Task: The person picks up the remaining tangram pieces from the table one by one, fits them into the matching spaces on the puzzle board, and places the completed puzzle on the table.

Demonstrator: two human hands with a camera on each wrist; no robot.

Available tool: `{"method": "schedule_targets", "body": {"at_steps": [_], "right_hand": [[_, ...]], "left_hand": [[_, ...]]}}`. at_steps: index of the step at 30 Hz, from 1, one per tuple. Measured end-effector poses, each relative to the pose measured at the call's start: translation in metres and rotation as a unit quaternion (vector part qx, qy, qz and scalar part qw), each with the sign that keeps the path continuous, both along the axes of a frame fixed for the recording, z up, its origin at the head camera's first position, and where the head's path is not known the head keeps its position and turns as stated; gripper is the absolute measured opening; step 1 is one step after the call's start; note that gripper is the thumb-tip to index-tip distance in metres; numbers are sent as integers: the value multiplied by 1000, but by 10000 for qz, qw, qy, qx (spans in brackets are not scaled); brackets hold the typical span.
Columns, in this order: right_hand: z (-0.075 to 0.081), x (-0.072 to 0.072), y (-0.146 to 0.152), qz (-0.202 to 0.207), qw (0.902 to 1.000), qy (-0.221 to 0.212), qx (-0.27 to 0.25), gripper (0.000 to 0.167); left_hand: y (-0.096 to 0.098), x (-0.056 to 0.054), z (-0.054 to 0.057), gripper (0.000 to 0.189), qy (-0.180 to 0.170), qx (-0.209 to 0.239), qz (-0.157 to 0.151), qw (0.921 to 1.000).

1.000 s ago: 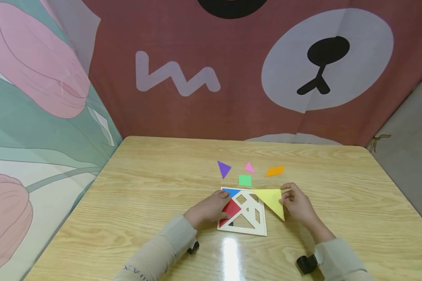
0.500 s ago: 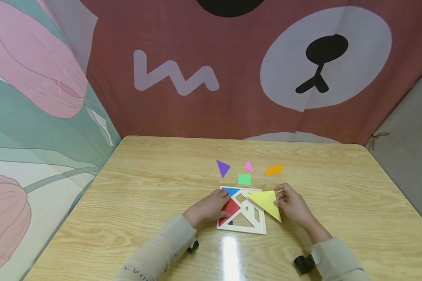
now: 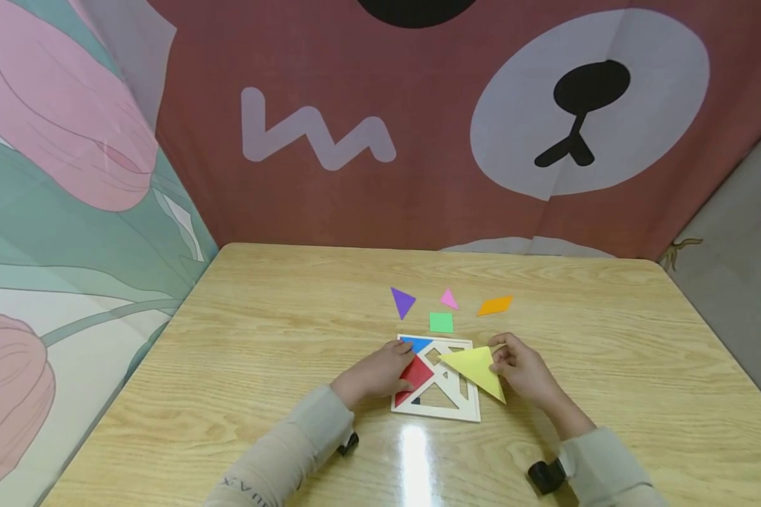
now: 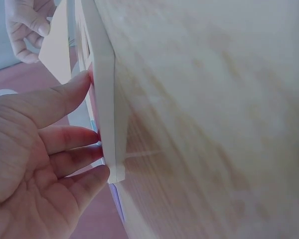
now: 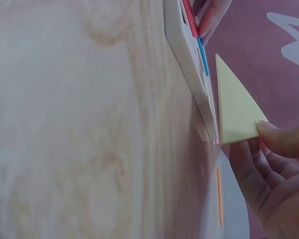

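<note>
A white tangram board [image 3: 440, 415] lies on the table with a blue triangle [image 3: 415, 344] and a red triangle [image 3: 421, 375] set in its left side. My left hand [image 3: 379, 371] rests on that side, thumb and fingertips touching the pieces and the board's face [image 4: 102, 99]. Between thumb and fingers, my right hand [image 3: 525, 370] pinches a large yellow triangle [image 3: 474, 364] by its right edge. In the right wrist view the yellow triangle [image 5: 236, 109] is held up over the board's surface, apart from it. From the head, it covers part of the board's right-hand cutouts.
Beyond the board lie a purple triangle [image 3: 403, 303], a green square [image 3: 441, 322], a small pink triangle [image 3: 449, 299] and an orange parallelogram [image 3: 495, 305]. The wooden table [image 3: 260, 317] meets a printed curtain [image 3: 418, 197] at its far edge.
My right hand has carried the yellow triangle left and slightly nearer, over the board's right part, turning it a little. The left hand has stayed on the board.
</note>
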State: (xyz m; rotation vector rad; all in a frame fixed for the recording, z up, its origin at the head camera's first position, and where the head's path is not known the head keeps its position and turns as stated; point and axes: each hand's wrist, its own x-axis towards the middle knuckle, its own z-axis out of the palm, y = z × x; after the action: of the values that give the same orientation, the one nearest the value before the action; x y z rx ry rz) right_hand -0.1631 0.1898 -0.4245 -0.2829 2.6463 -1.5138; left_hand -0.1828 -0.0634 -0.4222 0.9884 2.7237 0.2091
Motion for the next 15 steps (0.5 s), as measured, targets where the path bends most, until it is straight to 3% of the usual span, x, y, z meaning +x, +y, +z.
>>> {"method": "schedule_targets", "body": {"at_steps": [15], "right_hand": [[-2,1,-6,226,9992,-249,-201,28]], "left_hand": [[1,1,0,58,-51,-36,37,10000]]}}
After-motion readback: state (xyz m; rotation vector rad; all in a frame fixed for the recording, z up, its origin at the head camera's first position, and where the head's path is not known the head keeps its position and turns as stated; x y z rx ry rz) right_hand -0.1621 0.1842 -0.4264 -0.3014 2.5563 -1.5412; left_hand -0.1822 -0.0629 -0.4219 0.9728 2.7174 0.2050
